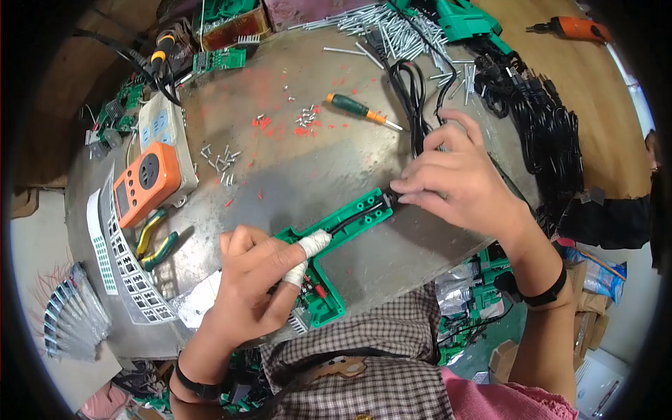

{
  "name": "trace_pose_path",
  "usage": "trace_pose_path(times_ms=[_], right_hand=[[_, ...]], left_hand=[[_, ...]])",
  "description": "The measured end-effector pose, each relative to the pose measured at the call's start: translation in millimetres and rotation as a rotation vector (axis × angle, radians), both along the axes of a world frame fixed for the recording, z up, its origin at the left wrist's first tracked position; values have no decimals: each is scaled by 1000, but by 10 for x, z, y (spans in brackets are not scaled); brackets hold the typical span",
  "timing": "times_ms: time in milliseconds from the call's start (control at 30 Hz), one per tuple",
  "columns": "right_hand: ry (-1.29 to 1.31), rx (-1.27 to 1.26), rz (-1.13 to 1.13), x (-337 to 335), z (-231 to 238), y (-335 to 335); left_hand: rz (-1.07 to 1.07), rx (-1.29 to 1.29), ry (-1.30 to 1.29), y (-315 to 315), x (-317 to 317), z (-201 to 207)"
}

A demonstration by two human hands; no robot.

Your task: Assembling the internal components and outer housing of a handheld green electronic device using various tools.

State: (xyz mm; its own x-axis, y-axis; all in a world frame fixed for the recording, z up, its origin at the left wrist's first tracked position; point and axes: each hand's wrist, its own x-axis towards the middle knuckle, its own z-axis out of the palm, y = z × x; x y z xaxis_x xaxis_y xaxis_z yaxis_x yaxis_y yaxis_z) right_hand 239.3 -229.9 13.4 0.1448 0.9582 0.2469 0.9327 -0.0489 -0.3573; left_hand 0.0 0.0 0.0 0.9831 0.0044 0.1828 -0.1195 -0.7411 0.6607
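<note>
A green plastic housing half point(353, 229), long and narrow with a wider end, lies near the table's front edge. Along its narrow part runs a black power cable point(355, 218), which leaves at the far right end. My left hand point(255, 280), white tape round two fingers, is closed over the wider part and presses at the cable's inner end. Under those fingers, red parts and part of a circuit board show. With fingertips pinched, my right hand point(451, 171) grips the cable at the housing's right end; the exact contact is partly hidden.
Beyond the hands lie a green-orange screwdriver point(364, 110) and small screws point(306, 117). An orange meter point(145, 183), pliers point(157, 241) and label sheets point(133, 269) are on the left. Long metal pins point(399, 31) and bundled black cables point(535, 119) fill the far right.
</note>
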Motion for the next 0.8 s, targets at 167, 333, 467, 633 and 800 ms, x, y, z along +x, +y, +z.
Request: trace_pose_path(times_ms=[167,333,467,633,800], right_hand=[[-160,-88,-30,-141,158,22],[370,-142,-143,316,386,209],[-563,33,-669,1916,259,130],[-999,-187,-503,2553,-95,208],[-125,-361,-633,1859,459,410]], left_hand=[[5,163,32,-125,23,73],[51,220,34,-117,-16,91],[50,195,18,-173,-10,71],[41,160,-10,-152,50,76],[70,169,1,-117,14,73]])
